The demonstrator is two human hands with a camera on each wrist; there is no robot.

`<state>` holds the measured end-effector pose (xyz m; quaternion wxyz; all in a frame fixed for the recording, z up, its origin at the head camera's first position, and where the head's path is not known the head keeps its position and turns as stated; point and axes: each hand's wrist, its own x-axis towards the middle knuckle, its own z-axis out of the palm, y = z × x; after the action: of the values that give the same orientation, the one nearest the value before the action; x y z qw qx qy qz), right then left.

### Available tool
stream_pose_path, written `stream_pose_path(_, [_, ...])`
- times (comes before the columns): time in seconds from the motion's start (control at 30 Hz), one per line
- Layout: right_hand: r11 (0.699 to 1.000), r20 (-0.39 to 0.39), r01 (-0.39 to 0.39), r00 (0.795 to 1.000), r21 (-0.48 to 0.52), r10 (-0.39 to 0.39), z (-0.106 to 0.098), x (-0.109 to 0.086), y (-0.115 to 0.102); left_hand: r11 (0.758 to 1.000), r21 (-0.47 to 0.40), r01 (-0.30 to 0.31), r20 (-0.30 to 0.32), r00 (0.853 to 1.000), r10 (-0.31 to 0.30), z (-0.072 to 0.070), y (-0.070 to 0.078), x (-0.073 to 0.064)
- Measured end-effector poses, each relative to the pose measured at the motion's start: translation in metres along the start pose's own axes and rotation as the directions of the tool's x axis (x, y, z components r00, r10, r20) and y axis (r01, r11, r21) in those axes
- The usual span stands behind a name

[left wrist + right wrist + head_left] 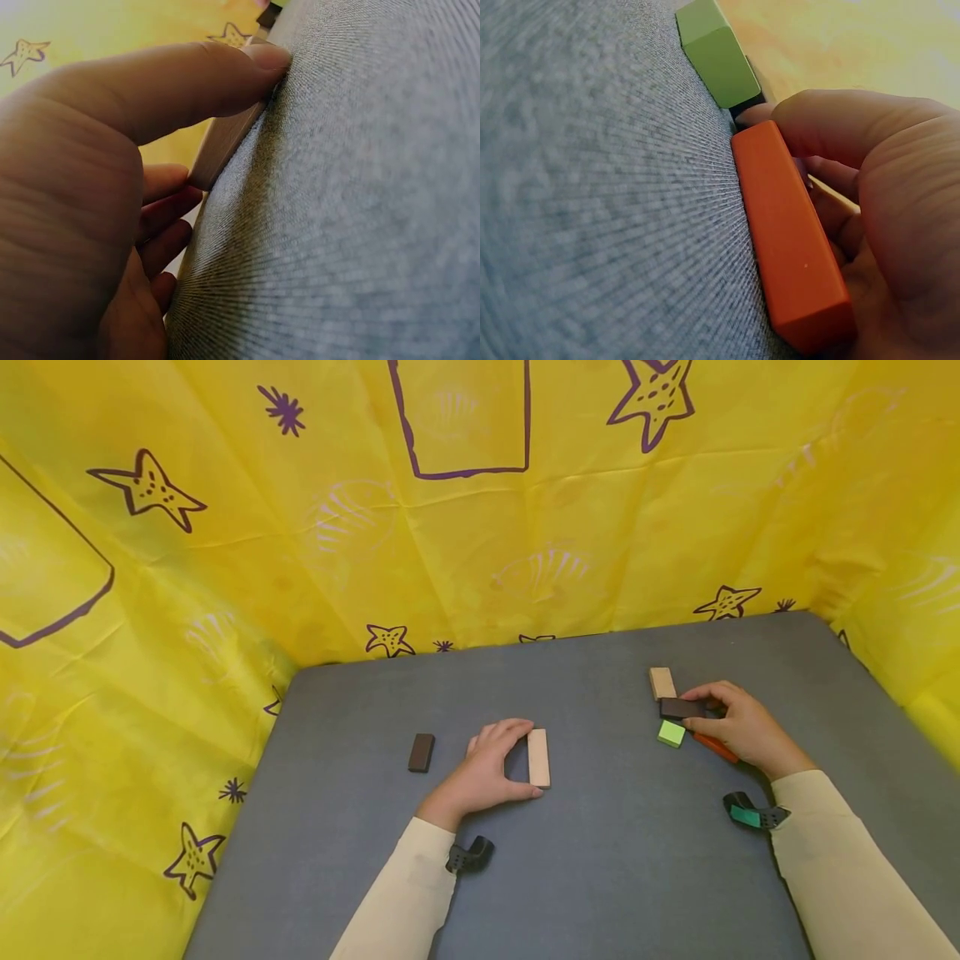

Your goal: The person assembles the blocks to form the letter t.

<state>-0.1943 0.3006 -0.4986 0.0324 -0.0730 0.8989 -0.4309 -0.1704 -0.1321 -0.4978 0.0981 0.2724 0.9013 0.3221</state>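
Observation:
In the head view my left hand pinches a pale wooden block by its two ends, thumb at the near end and fingers at the far one. The left wrist view has this wooden block lying on the grey surface. Over on the right, my right hand grips a dark brown block between thumb and fingers. A light green block lies just in front of it, and an orange-red block lies partly under the hand. In the right wrist view the orange block stands nearest, largely hiding the dark one.
A second pale wooden block lies behind the dark block at the right. Left of my left hand lies another dark brown block. The grey tabletop meets a yellow patterned cloth at its back and sides.

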Motion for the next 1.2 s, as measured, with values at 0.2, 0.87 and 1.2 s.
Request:
stream_pose_path(0.2, [0.999, 0.002, -0.031, 1.000, -0.006, 0.031, -0.001, -0.001, 0.000, 1.000, 0.003, -0.002, -0.028, 1.000, 0.002, 0.002, -0.002, 0.000])
stream_pose_path(0.87, [0.997, -0.123, 0.058, 0.990, -0.054, -0.065, 0.002, -0.009, -0.006, 1.000, -0.007, -0.024, -0.051, 0.998, 0.023, 0.004, -0.007, 0.001])
stream_pose_path(1.2, [0.975, -0.221, 0.179, 0.954, -0.130, -0.204, 0.012, -0.007, -0.018, 0.999, -0.036, -0.030, -0.045, 0.999, 0.028, 0.002, -0.008, -0.001])
